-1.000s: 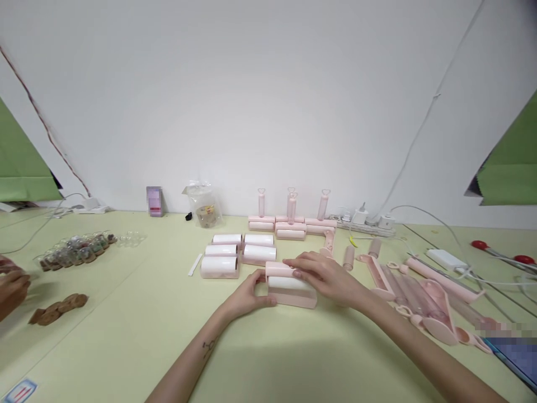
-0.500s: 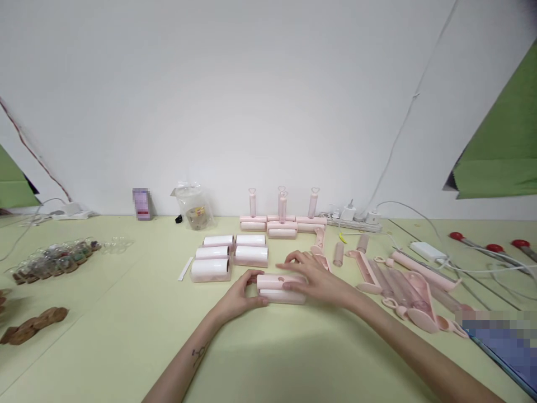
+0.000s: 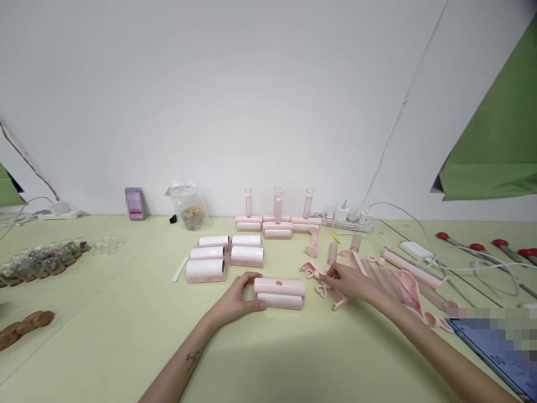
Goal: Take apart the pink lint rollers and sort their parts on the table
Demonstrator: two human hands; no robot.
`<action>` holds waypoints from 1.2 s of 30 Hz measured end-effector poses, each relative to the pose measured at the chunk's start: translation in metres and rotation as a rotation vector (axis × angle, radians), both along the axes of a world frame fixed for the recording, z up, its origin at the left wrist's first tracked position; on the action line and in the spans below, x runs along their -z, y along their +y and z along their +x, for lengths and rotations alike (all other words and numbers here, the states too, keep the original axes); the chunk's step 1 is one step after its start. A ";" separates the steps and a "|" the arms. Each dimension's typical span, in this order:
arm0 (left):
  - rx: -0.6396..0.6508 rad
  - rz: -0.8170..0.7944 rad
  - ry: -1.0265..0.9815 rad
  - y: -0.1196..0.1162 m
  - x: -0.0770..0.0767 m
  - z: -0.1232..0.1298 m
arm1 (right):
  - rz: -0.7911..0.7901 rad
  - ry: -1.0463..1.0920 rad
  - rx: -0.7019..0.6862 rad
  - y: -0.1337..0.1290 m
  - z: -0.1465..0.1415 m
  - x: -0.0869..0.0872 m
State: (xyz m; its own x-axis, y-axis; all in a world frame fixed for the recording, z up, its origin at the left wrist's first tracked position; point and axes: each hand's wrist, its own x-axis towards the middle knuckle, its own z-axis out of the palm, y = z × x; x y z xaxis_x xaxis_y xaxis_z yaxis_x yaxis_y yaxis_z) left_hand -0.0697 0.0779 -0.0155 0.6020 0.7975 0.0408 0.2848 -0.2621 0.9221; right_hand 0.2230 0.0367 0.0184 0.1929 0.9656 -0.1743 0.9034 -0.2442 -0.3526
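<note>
A pink lint roller head (image 3: 279, 286) with a white roll inside lies in front of me. Gripping its left end, my left hand (image 3: 239, 299) has its thumb and fingers curled round it. My right hand (image 3: 348, 281) is among pink plastic parts at the right, its fingertips pinched down over them. What they hold, if anything, is hidden. Beside those fingertips lie pink heart-shaped loops (image 3: 321, 291) and a pink half cover (image 3: 311, 268). A clear pink tube (image 3: 332, 253) stands just behind the hand.
White sticky rolls (image 3: 205, 270) sit left of centre by a white strip (image 3: 179, 270). Finished pink lint rollers (image 3: 277, 229) stand at the back. A power strip (image 3: 350, 223) and cables run behind the loose parts, with a phone (image 3: 490, 352) at the right front.
My right hand has left the roller head and moved right to the loose pink parts. My left hand still grips the roller head. The view has shifted slightly.
</note>
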 end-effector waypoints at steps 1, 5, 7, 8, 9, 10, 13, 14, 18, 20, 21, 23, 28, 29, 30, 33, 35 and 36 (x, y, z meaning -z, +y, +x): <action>0.000 0.002 0.000 0.000 0.000 0.000 | 0.003 0.012 0.000 0.001 0.001 0.001; -0.001 0.006 0.004 0.001 0.001 0.000 | 0.017 0.043 -0.036 0.003 0.004 0.000; -0.002 0.005 0.007 0.001 0.001 0.000 | 0.023 0.032 -0.057 0.001 0.005 -0.003; -0.002 0.005 0.009 0.001 0.002 0.000 | 0.034 0.018 -0.063 -0.001 0.005 -0.007; -0.001 0.006 0.011 0.001 0.002 0.000 | 0.053 0.000 -0.067 -0.003 0.005 -0.011; -0.001 0.009 0.015 0.002 0.002 0.000 | 0.079 -0.021 -0.072 -0.005 0.005 -0.015; -0.003 0.020 0.031 0.002 0.003 0.001 | 0.165 -0.093 -0.087 -0.009 0.005 -0.031; -0.004 0.021 0.035 0.002 0.003 0.001 | 0.187 -0.120 -0.089 -0.008 0.007 -0.035; 0.007 0.004 0.034 0.002 0.002 0.001 | 0.213 -0.260 -0.020 0.012 0.019 -0.041; 0.014 0.001 0.031 0.003 0.002 0.001 | 0.190 -0.316 0.035 0.030 0.024 -0.037; 0.016 0.002 0.028 0.003 0.002 0.000 | 0.175 -0.331 0.057 0.039 0.025 -0.033; 0.017 0.012 0.022 0.003 0.003 0.000 | 0.143 -0.336 0.084 0.055 0.025 -0.026; 0.008 0.029 0.013 0.002 0.005 0.000 | 0.075 -0.275 0.127 0.063 0.021 -0.020; 0.005 0.032 0.010 0.002 0.005 0.000 | 0.085 -0.258 0.127 0.059 0.021 -0.023; 0.002 0.035 0.008 0.002 0.005 0.000 | 0.103 -0.239 0.117 0.054 0.020 -0.028; -0.005 0.040 -0.002 0.001 0.005 0.000 | 0.177 -0.154 -0.004 0.034 0.012 -0.051; -0.007 0.042 -0.010 0.001 0.006 0.000 | 0.179 -0.054 -0.197 0.021 0.000 -0.068; -0.008 0.043 -0.013 0.000 0.006 0.000 | 0.148 0.007 -0.328 0.016 -0.009 -0.076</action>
